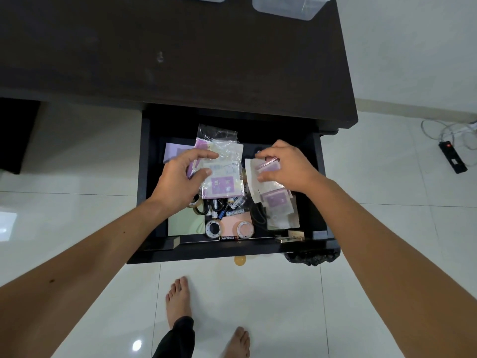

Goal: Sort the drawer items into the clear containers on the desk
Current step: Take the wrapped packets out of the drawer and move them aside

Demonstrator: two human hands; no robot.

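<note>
A black power strip (pixel 453 158) with white cables (pixel 438 130) lay on the white tiled floor (pixel 77 177); a black bag (pixel 312 257) hung beside the drawer.

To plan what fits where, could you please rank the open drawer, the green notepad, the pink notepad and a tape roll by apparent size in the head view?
1. Open drawer
2. Green notepad
3. Pink notepad, partly covered, so its rank against the green one is unsure
4. Tape roll
</note>
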